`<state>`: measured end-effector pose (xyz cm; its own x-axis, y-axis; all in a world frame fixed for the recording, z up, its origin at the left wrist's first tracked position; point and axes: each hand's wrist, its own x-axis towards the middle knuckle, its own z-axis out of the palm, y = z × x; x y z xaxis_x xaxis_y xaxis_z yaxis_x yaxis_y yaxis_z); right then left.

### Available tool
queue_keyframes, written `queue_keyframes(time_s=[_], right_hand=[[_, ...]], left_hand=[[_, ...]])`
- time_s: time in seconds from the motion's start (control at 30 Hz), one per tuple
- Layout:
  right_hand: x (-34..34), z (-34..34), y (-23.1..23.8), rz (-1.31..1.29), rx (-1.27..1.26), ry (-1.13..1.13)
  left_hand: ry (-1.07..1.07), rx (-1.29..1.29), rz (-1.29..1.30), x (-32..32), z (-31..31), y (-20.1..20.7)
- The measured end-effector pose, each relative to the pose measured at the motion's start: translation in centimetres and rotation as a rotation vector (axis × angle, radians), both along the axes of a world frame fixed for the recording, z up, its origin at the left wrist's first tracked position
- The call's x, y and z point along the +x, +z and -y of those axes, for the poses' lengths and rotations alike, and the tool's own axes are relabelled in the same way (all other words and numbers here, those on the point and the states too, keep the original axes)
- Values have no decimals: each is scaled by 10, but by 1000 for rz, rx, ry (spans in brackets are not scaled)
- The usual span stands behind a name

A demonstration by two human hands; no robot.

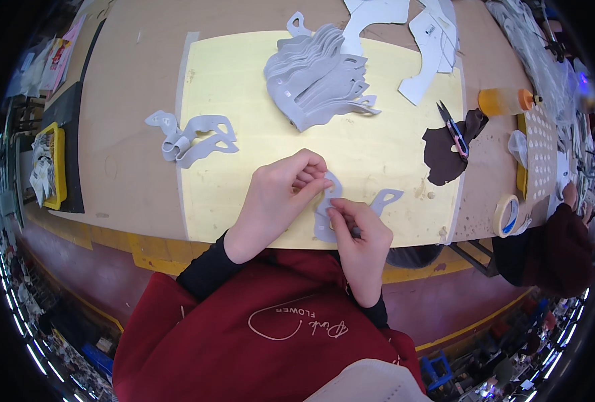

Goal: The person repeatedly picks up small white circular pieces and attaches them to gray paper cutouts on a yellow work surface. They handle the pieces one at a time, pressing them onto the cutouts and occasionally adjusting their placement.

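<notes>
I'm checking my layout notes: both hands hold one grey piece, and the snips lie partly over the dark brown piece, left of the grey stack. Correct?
Not quite: the head view shows the snips right of the grey stack, not left. They do lie partly over the dark brown piece, and the left hand and right hand do hold one grey piece.

This is a factory workshop. Its broad bench (126, 67) carries a pile of cut grey pieces (317, 80), with white cut-outs (426, 50) on the far side and snips (453, 128), a bottle (500, 102) and a tape roll (500, 218) to the right. A yellow tray (59, 167) sits at left. Another person (560, 251) is at the right, a yellow line (475, 326) marks the reddish floor (120, 268), and strip lights (36, 360) run in rows.
</notes>
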<state>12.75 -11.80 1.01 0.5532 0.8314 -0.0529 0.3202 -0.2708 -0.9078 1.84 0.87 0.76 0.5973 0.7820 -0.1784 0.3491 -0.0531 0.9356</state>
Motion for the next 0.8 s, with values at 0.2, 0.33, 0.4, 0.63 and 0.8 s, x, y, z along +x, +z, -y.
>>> queue_keyframes(time_s=[0.2, 0.33, 0.4, 0.63, 0.8], right_hand=[[0, -4, 0, 25, 11, 16], [0, -3, 1, 21, -13, 20], [0, -3, 1, 29, -21, 17], [-2, -4, -1, 74, -6, 2], [-2, -3, -5, 87, 10, 3]], left_hand=[[-23, 66, 17, -1, 2, -4], [-59, 93, 15, -3, 1, -5], [-73, 98, 19, -5, 2, -4], [-85, 118, 18, -7, 3, -5], [-75, 100, 49, -7, 5, -5]])
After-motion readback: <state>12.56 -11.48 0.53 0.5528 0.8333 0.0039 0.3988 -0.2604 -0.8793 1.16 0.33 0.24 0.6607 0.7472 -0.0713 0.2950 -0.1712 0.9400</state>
